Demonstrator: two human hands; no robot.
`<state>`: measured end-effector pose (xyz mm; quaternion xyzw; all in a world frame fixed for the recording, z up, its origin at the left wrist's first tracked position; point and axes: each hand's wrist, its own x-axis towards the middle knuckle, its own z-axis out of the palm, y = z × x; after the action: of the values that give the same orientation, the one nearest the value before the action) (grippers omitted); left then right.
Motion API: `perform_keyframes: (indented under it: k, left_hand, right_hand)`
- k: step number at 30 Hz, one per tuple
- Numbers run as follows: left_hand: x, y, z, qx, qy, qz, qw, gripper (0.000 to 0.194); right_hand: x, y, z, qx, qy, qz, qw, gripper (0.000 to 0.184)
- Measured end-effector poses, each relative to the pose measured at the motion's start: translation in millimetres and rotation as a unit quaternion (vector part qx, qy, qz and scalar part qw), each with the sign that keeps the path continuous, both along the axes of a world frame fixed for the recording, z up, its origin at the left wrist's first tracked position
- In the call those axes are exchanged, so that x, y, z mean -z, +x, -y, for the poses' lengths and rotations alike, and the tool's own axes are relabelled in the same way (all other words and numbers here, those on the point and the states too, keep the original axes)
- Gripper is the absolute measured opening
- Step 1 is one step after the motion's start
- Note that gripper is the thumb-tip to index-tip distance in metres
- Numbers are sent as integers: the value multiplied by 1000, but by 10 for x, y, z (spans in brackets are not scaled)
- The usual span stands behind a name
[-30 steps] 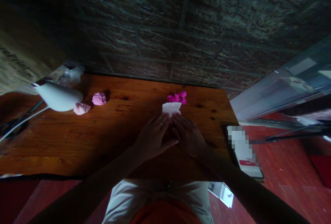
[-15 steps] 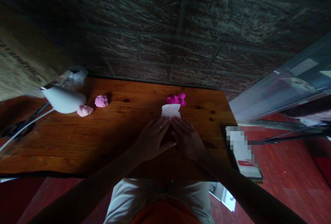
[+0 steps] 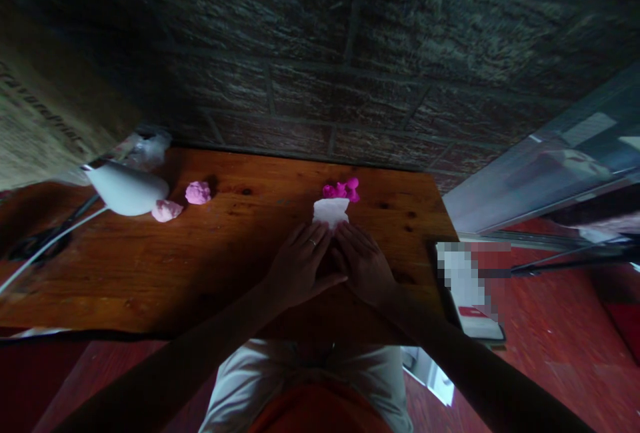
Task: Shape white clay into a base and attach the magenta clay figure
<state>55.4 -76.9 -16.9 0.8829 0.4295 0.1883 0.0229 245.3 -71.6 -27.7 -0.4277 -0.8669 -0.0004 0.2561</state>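
A small pale, flat piece with an uneven edge point(image 3: 331, 209) lies on the wooden table; whether it is paper or flattened clay I cannot tell. My left hand point(image 3: 300, 263) rests with its fingers stretched out, a ring on one of them, and its fingertips touch the near edge of the pale piece. My right hand point(image 3: 366, 263) lies beside it, fingers extended, fingertips on the same edge. Both palms face down, and the thumbs come close together. Just behind the pale piece sits a bright magenta lumpy thing point(image 3: 341, 190).
To the left are a pink crumpled lump point(image 3: 198, 193), a paler pink lump point(image 3: 167, 210) and a white rounded object with a cord point(image 3: 129, 189). A cardboard box point(image 3: 55, 106) stands at far left. The brick wall point(image 3: 300, 53) borders the wooden table point(image 3: 240, 233) at the back.
My hands stay at the near edge of the pale piece, with a slightly wider gap between their fingertips. The view has shifted a little.
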Motion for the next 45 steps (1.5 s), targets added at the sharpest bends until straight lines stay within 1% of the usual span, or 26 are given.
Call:
perform_keyframes:
  k: [5,8,14,18,25,30,33,38,42,45]
  left_hand:
    - [-20,23,31,-6,-20,3,1000,79]
    - [-10,29,42,-9,-16,0,1000,78]
    - [30,13,25,22,-10,-4,1000,82]
    - [20,17,15,19,-17,-9,1000,80]
    - [-6,37,-6,21,-26,-27,999,85]
    - [15,23,-22,21,-21,-19,999,80]
    - [-11,35,-36,18,-30,-17,999,79]
    - [-69,91,-81,28,-35,-23,999,85]
    - [-23,103,-96,49,-25,-11,998,84]
    - [13,95,-98,51,-28,-8,998,85]
  right_hand:
    - [17,-18,-15,12,-10,-3,1000,36]
    - [13,-28,5,13,-23,-4,1000,38]
    - [4,-14,62,13,-18,-3,1000,41]
    - [28,3,85,19,-11,0,1000,40]
    - [20,27,68,8,-51,-12,999,40]
    - [18,42,46,22,-63,-32,997,43]
    - [36,46,48,37,-58,-30,997,45]
    - [66,49,43,38,-57,-24,997,43]
    - [70,53,46,36,-63,-37,997,43]
    - [66,53,58,32,-60,-42,997,44]
